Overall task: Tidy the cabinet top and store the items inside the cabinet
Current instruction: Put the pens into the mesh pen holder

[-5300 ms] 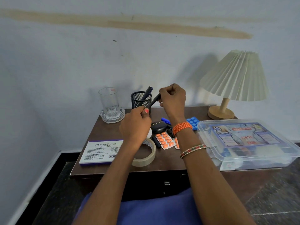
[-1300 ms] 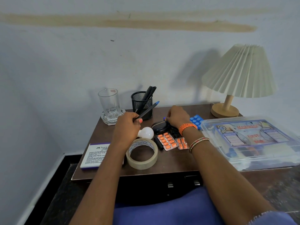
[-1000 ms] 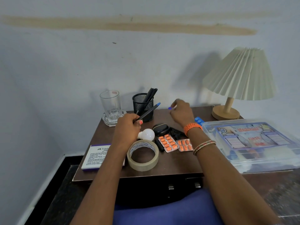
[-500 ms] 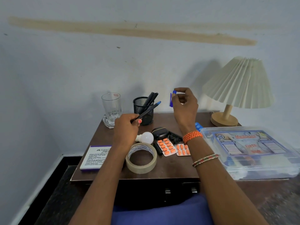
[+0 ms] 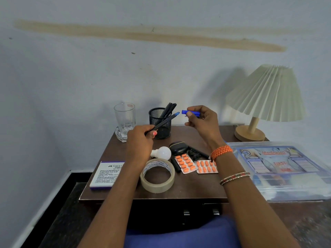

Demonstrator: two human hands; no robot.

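Step in hand, as I read it: capping the pen, then dropping it in the pen cup.

How to do it well:
- Left hand point(image 5: 138, 143) grips the pen point(image 5: 162, 123) low on the barrel, blue tip up and toward the right. Hold it steady and let the other hand do the moving.
- Right hand point(image 5: 202, 122) pinches the blue cap point(image 5: 190, 113) between thumb and fingertips, held roughly level, near the tip but apart from it. Which end is the open one I cannot tell; it must face the tip before it goes on.
- Line up the cap with the barrel and push straight along it. Coming in at an angle could smear ink on the fingers.
- Both hands are above the cabinet top point(image 5: 188, 190), so a dropped cap should land on it among the clutter.

Containers, largest first:
- First aid box point(image 5: 279, 169), clear plastic, lid on, right side of the top and overhanging the front edge. Contents are blurred behind the printed label.
- Glass point(image 5: 124, 116), looks empty, standing in a glass dish point(image 5: 120, 136) at back left.
- Pen cup point(image 5: 160, 122), black mesh, just right of the glass, with several dark pens leaning right.

Loose on the top: tape point(image 5: 157, 175), bulb point(image 5: 161, 152), two orange pill strips point(image 5: 196, 165), and a stamp pad box point(image 5: 107, 175).
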